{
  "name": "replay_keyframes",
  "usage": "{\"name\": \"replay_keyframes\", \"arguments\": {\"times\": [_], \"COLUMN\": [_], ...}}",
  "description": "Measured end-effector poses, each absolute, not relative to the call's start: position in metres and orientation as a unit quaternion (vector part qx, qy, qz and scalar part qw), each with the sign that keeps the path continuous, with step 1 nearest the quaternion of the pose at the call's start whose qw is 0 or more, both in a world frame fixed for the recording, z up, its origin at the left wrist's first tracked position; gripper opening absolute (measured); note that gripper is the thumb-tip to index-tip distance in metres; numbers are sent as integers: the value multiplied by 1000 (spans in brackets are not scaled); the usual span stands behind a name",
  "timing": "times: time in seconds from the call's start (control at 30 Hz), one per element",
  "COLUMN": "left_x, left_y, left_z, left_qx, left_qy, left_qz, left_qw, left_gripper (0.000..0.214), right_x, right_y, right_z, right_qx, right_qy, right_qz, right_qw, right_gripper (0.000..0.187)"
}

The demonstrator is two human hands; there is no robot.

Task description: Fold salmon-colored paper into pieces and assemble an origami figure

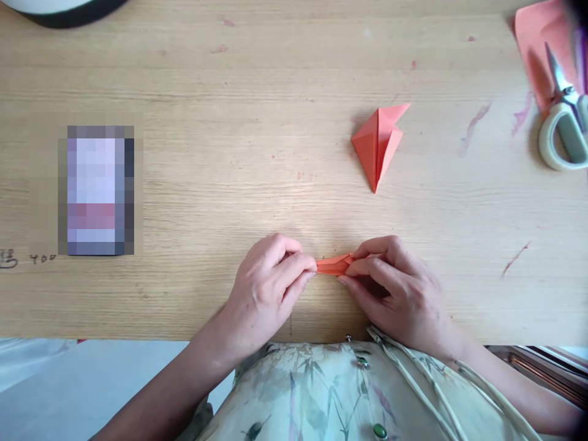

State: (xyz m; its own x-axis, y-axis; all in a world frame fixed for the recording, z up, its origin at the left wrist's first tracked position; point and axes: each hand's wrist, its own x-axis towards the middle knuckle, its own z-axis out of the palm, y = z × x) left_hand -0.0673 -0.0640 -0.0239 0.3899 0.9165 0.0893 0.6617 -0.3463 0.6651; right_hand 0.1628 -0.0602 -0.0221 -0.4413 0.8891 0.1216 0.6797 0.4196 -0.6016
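Note:
A narrow folded piece of orange paper (334,265) is stretched between my two hands near the table's front edge. My left hand (275,275) pinches its left tip between thumb and fingers. At the other end, my right hand (397,285) grips the wider part, and its fingers hide some of the folds. Beyond my right hand lies a second folded paper piece (374,147), red-orange and kite-shaped, with a point towards me and a flap sticking out at the upper right. Neither hand touches it.
Scissors (563,116) with pale handles lie at the far right, partly over a sheet of orange paper (533,49). A blurred-out rectangular object (95,184) is on the left. A round white and black object (68,12) stands at the top left. The wooden table (206,153) bears reddish stains.

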Motion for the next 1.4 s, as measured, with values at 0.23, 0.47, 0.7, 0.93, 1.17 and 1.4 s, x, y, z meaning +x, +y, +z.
{"name": "replay_keyframes", "arguments": {"times": [0.23,0.47,0.7,0.93,1.17,1.4], "left_x": [-60,-61,-67,-63,-58,-58], "left_y": [-61,-64,-70,-69,-68,-68], "left_z": [-22,-24,-29,-28,-27,-26], "left_qx": [789,789,789,799,797,797], "left_qy": [507,508,507,514,532,534], "left_qz": [230,228,236,235,223,217], "left_qw": [259,260,255,206,181,179], "left_gripper": [11,9,7,5,7,6], "right_x": [164,165,165,161,160,158], "right_y": [-61,-60,-60,-58,-58,-56], "right_z": [-25,-25,-26,-23,-24,-23], "right_qx": [-483,-479,-477,-486,-483,-486], "right_qy": [-817,-819,-818,-815,-826,-824], "right_qz": [225,227,238,233,206,204], "right_qw": [220,219,218,213,207,206], "right_gripper": [3,4,4,6,10,11]}}
